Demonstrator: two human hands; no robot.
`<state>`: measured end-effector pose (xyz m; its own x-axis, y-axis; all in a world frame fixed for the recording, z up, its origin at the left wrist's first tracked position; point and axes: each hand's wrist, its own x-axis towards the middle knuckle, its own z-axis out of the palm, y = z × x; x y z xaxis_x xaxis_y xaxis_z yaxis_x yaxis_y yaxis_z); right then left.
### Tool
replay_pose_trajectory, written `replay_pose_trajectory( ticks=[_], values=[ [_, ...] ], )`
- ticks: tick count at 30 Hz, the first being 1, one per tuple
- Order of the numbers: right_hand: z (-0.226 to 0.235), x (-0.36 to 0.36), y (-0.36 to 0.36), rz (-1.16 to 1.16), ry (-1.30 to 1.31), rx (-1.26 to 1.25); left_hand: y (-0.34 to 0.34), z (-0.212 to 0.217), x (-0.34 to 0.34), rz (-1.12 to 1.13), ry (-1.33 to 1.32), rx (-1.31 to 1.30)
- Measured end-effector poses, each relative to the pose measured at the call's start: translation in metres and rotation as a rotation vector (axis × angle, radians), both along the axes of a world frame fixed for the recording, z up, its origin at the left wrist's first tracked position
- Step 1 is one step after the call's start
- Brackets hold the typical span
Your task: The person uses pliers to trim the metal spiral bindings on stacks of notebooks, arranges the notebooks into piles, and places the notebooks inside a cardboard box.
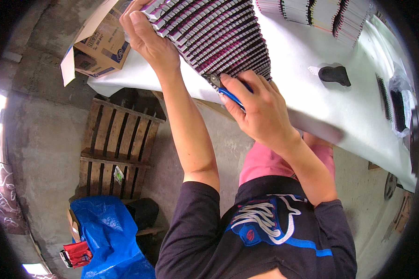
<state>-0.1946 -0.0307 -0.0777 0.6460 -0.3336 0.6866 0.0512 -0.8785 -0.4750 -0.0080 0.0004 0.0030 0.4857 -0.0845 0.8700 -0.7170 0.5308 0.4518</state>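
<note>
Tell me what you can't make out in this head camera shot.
- Blue-handled tool: mostly covered by the right hand; its kind is unclear.
- Fanned row of booklets: far end cut off by the top edge.
- Dark combs in the clear bag: blurred near the rim.
- Left hand: fingers hidden behind the booklets.

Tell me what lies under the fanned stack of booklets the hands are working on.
The fanned stack of booklets rests on a white table. The left hand steadies its far end; the right hand covers the near end, holding a blue tool.
</note>
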Motion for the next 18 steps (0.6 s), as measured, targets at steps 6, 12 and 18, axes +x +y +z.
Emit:
replay_pose_trajectory(
  ticks=[6,12,18],
  values=[
    [0.016,-0.004,-0.012,0.505,0.286,1.022,0.000,-0.004,0.008,0.005,-0.027,-0.031],
    [-0.002,-0.009,0.002,-0.106,-0.032,-0.072,-0.001,-0.002,0.011,-0.035,-0.023,-0.049],
    [-0.003,-0.005,0.003,-0.173,0.026,-0.183,0.000,-0.003,0.011,-0.043,-0.006,-0.036]
  ],
)
